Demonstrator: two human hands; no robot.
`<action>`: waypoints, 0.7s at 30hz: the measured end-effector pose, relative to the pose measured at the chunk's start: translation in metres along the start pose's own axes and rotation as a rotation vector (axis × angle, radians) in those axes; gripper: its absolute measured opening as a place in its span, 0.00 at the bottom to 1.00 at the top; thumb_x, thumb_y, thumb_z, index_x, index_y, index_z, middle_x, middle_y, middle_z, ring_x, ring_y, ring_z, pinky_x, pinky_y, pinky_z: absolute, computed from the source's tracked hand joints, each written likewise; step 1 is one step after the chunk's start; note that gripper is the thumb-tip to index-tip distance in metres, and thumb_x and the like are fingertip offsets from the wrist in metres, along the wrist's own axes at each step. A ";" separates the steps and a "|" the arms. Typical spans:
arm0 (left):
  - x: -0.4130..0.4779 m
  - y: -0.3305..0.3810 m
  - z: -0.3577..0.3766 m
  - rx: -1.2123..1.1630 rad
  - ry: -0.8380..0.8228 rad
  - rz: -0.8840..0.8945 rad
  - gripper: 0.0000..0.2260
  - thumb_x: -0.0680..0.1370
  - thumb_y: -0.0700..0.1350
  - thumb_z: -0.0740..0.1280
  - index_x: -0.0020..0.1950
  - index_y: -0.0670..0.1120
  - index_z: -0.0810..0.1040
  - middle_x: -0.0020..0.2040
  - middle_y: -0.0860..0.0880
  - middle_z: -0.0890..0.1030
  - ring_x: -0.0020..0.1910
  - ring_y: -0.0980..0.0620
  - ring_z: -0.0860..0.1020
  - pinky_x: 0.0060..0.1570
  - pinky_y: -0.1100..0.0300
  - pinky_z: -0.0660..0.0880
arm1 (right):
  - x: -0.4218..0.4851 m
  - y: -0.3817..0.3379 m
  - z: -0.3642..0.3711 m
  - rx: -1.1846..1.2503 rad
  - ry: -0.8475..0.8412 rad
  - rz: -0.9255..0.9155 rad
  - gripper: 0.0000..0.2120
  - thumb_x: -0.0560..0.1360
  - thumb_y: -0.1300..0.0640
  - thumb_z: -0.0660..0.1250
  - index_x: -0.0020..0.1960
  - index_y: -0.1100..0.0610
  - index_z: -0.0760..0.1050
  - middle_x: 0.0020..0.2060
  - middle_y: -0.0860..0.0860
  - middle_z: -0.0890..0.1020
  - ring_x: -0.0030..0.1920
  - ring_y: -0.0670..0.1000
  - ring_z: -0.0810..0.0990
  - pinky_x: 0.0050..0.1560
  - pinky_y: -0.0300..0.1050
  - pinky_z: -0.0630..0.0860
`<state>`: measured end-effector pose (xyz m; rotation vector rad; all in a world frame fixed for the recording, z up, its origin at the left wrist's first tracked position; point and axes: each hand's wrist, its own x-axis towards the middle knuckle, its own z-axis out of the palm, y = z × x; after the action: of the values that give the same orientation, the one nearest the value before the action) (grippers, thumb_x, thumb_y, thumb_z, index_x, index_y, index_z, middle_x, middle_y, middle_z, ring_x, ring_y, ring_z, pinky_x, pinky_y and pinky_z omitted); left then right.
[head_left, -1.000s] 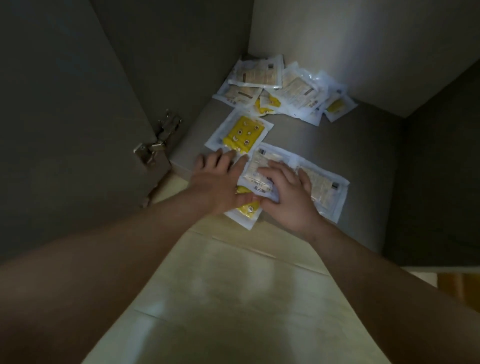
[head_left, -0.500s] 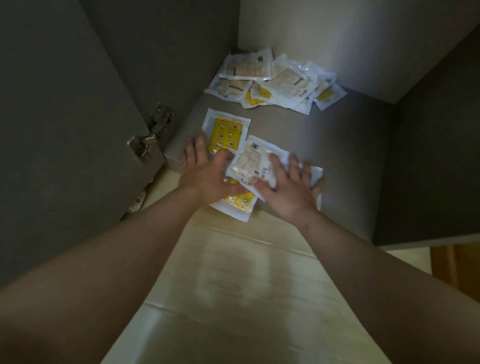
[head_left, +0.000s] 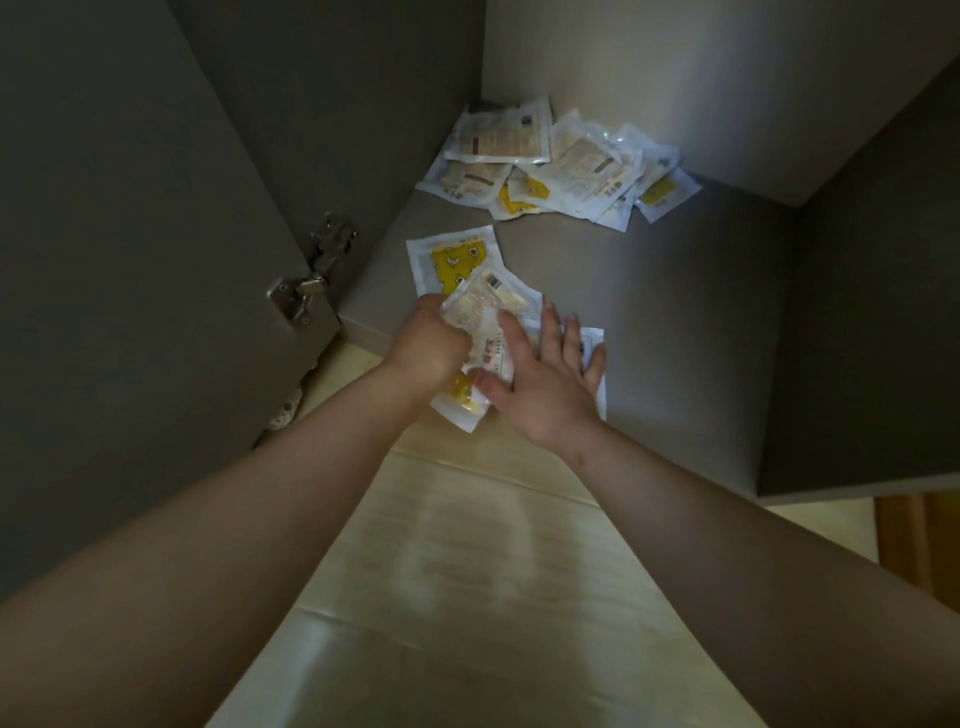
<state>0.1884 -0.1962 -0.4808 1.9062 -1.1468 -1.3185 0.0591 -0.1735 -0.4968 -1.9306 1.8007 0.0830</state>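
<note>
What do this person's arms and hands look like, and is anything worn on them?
Both are bare. The left hand and right hand have no gloves, and no ring shows on the fingers in view. The left forearm and right forearm carry no sleeve, watch or bracelet as far up as the picture reaches. The dim light could hide small details.

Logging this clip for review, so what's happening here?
A person is gathering flat sealed packets at the front of an open cabinet shelf. The left hand grips a pale printed packet, while the right hand presses flat on the white packets beside it. A yellow packet lies just behind them, and a loose pile sits in the back corner.
</note>
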 end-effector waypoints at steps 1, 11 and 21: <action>-0.003 0.002 0.002 -0.109 0.003 -0.034 0.17 0.72 0.36 0.61 0.61 0.42 0.73 0.53 0.42 0.80 0.53 0.41 0.79 0.54 0.50 0.77 | -0.001 -0.001 0.000 0.036 0.000 -0.013 0.28 0.80 0.40 0.49 0.76 0.40 0.44 0.77 0.52 0.37 0.75 0.55 0.33 0.70 0.59 0.31; -0.018 -0.014 0.015 -0.627 0.190 -0.311 0.28 0.72 0.34 0.72 0.65 0.43 0.60 0.46 0.48 0.73 0.50 0.44 0.77 0.50 0.44 0.78 | -0.003 -0.025 0.000 0.827 0.051 -0.122 0.27 0.75 0.75 0.52 0.70 0.58 0.68 0.69 0.54 0.66 0.73 0.53 0.62 0.74 0.46 0.56; -0.009 -0.034 -0.027 -0.520 0.147 -0.190 0.23 0.73 0.35 0.71 0.66 0.41 0.70 0.57 0.41 0.79 0.53 0.42 0.80 0.53 0.43 0.78 | 0.035 -0.043 -0.028 0.180 0.004 -0.088 0.26 0.80 0.44 0.53 0.77 0.48 0.53 0.77 0.44 0.47 0.76 0.56 0.46 0.73 0.55 0.48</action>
<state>0.2239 -0.1725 -0.4937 1.7097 -0.4920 -1.3821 0.0964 -0.2167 -0.4718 -1.8800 1.6621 -0.1095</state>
